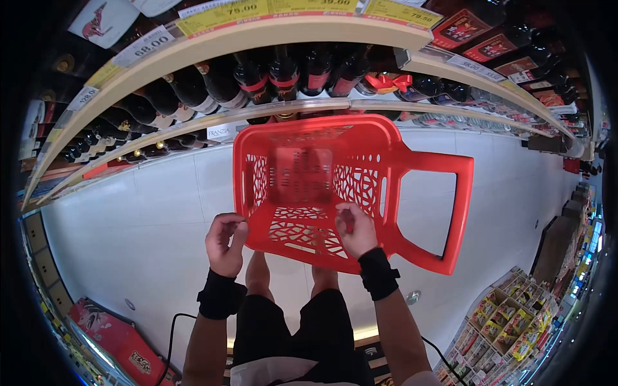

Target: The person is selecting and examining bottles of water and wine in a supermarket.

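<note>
A red plastic shopping basket [302, 177] with cut-out sides stands before me, its inside showing no goods and its large handle [454, 215] pointing right. My left hand [225, 244] is at the basket's near left corner, fingers curled with the thumb near them; what it holds, if anything, is hidden. Over the near right part of the basket is my right hand [355, 230], its fingers curled inward; nothing can be made out between them. Both wrists wear black bands.
Shelves of dark wine bottles [283, 74] with yellow price tags [232, 16] curve across the front. A display of yellow snack packs [512, 321] stands at the lower right. A red stand [116, 341] is at the lower left. My legs are below the basket on the pale floor [161, 206].
</note>
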`<state>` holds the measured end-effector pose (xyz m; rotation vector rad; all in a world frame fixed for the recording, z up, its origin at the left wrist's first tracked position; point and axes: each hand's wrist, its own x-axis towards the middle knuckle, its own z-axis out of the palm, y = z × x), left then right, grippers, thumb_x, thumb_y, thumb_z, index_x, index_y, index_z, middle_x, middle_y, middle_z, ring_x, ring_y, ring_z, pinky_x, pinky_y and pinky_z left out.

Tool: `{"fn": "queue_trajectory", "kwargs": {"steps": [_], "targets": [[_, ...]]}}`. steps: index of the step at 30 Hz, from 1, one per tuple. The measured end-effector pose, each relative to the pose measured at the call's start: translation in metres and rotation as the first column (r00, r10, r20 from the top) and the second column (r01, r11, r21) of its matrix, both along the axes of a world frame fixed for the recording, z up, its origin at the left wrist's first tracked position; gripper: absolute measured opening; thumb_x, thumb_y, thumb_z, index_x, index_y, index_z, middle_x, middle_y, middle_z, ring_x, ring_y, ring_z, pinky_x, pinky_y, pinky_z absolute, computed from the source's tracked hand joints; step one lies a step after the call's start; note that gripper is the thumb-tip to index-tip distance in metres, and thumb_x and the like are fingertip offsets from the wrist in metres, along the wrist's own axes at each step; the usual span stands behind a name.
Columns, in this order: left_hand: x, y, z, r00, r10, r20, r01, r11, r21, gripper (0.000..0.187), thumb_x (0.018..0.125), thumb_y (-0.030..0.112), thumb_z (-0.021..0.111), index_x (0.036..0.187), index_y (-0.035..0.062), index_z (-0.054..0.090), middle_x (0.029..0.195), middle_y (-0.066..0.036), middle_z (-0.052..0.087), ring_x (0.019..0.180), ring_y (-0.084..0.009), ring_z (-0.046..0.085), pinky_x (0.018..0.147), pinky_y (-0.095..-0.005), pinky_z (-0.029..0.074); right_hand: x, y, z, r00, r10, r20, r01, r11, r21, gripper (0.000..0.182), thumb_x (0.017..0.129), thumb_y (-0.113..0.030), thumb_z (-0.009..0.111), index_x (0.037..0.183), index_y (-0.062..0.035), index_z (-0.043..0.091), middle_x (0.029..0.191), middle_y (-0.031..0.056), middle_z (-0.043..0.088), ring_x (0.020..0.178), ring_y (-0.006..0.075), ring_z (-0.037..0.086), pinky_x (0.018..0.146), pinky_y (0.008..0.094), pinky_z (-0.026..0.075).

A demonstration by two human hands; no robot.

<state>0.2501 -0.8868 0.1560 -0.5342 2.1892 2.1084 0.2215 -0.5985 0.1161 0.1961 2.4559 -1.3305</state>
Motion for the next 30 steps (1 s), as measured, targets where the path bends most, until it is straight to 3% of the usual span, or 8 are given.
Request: {"fn": "queue_trajectory", "kwargs": {"steps": [4,8,9,16,21,24,28,30], "targets": [[0.008,0.001,-0.04,0.999,-0.026,0.042,0.027,1.0,-0.001,0.011,0.095,0.002,0.057,0.105,-0.0007,0.056,0.094,-0.006,0.063,0.081,-0.0105,0.06,0.075,-0.0255,0.049,-0.028,0.004,-0.03,0.995,-0.067,-0.08,0.066,0.998,-0.012,0.029,0.085,-0.004,0.064,0.112,-0.0024,0.057,0.099,0.0153,0.066,0.091,0.0291,0.068,0.084,0.0373,0.053],[0.009,0.007,-0.063,0.996,-0.045,0.074,0.044,0.999,0.007,0.011,0.094,-0.001,0.057,0.105,-0.0002,0.056,0.095,-0.005,0.062,0.083,-0.01,0.06,0.078,-0.0251,0.048,-0.061,0.005,-0.041,0.977,-0.194,-0.093,0.174,0.967,-0.184,0.034,0.086,-0.001,0.064,0.118,-0.0021,0.053,0.101,0.0096,0.064,0.092,0.0196,0.066,0.084,0.0331,0.053],[0.007,0.008,-0.064,0.996,-0.053,0.071,0.052,0.999,0.015,0.011,0.094,-0.001,0.057,0.105,-0.0001,0.055,0.095,-0.005,0.062,0.084,-0.01,0.06,0.079,-0.0251,0.048,-0.071,0.003,-0.035,0.974,-0.193,-0.119,0.176,0.974,-0.145,0.034,0.087,-0.001,0.065,0.119,-0.0013,0.052,0.101,0.0083,0.063,0.092,0.0168,0.065,0.084,0.0314,0.053],[-0.007,0.011,-0.064,0.995,-0.075,0.062,0.069,0.993,0.097,0.012,0.094,-0.001,0.058,0.105,0.0001,0.056,0.096,-0.005,0.063,0.086,-0.0105,0.06,0.081,-0.0247,0.048,-0.174,-0.006,-0.017,0.85,-0.191,-0.492,0.175,0.981,-0.078,0.056,0.085,-0.017,0.075,0.131,0.001,0.047,0.12,0.0171,0.061,0.114,0.0262,0.058,0.1,0.0381,0.045],[-0.01,0.01,-0.068,0.994,-0.107,0.033,0.107,0.994,0.002,0.012,0.09,0.003,0.064,0.101,-0.0008,0.061,0.091,-0.007,0.066,0.079,-0.0129,0.063,0.074,-0.0253,0.05,-0.254,-0.015,0.009,0.819,-0.212,-0.533,0.203,0.976,-0.077,0.074,0.081,-0.021,0.079,0.138,0.0041,0.039,0.134,0.0241,0.053,0.122,0.0298,0.054,0.103,0.0382,0.042],[-0.006,0.007,-0.073,0.988,-0.14,0.059,0.14,0.99,0.005,0.013,0.091,0.002,0.063,0.103,0.0,0.059,0.093,-0.006,0.065,0.08,-0.0117,0.063,0.076,-0.0252,0.05,-0.288,-0.016,0.016,0.819,-0.228,-0.526,0.192,0.974,-0.123,0.069,0.078,-0.025,0.081,0.128,0.006,0.045,0.124,0.0222,0.057,0.111,0.0273,0.058,0.098,0.0375,0.045],[0.002,0.003,-0.077,0.986,-0.151,0.066,0.153,0.988,-0.022,0.012,0.092,0.002,0.062,0.103,0.0001,0.059,0.094,-0.006,0.065,0.083,-0.0118,0.064,0.078,-0.0257,0.051,-0.312,-0.016,0.027,0.833,-0.156,-0.531,0.294,0.937,0.187,0.051,0.075,-0.028,0.08,0.106,0.007,0.062,0.099,0.0205,0.069,0.094,0.0298,0.067,0.088,0.0368,0.05],[0.006,0.001,-0.082,0.991,-0.129,0.044,0.131,0.991,-0.035,0.013,0.09,0.002,0.065,0.102,-0.0001,0.061,0.091,-0.007,0.066,0.079,-0.0134,0.064,0.073,-0.026,0.051,-0.326,-0.008,0.018,0.842,-0.155,-0.517,0.314,0.92,0.236,0.049,0.075,-0.031,0.08,0.104,0.0057,0.066,0.1,0.0171,0.071,0.089,0.0265,0.067,0.082,0.0342,0.05]]}}
